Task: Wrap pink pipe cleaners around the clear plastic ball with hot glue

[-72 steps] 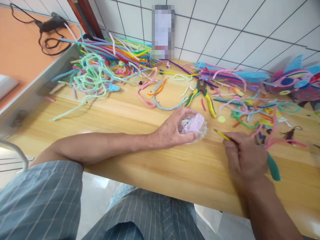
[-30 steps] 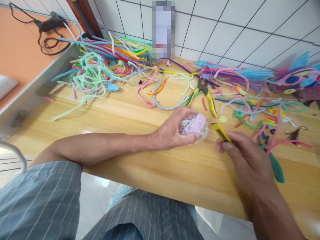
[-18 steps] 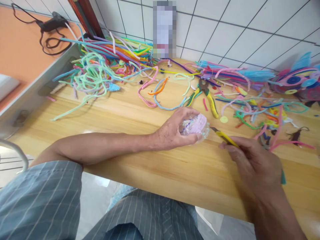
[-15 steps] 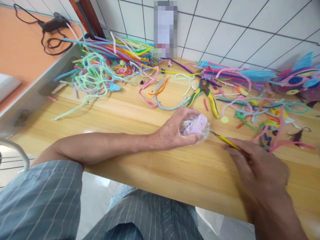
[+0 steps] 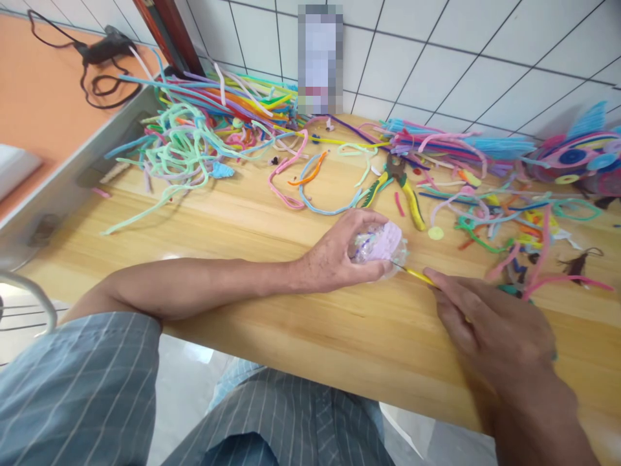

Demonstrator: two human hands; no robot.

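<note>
My left hand (image 5: 339, 255) is closed around a small clear rounded piece with a lilac patch (image 5: 388, 239) and blue and whitish bits, resting on the wooden table. Between the fingers of my right hand (image 5: 490, 317) is a thin yellow-handled tool (image 5: 420, 277) with a dark, narrow tip. That tip reaches the lower right side of the clear piece, close to my left thumb; whether it touches or enters is too small to tell. Just beyond the piece lie pliers (image 5: 398, 171) with yellow and green handles.
Pipe cleaners (image 5: 179, 139) in many colours are heaped at the back left. A pink and blue bundle (image 5: 451, 142) lies along the tiled wall, with loose cuttings (image 5: 495, 213) at the right. A colourful fish-like craft (image 5: 577, 155) stands at the far right.
My right hand has moved slightly left, bringing the yellow tool's tip from beside the clear piece onto its edge near my left thumb. My left hand stays in place.
</note>
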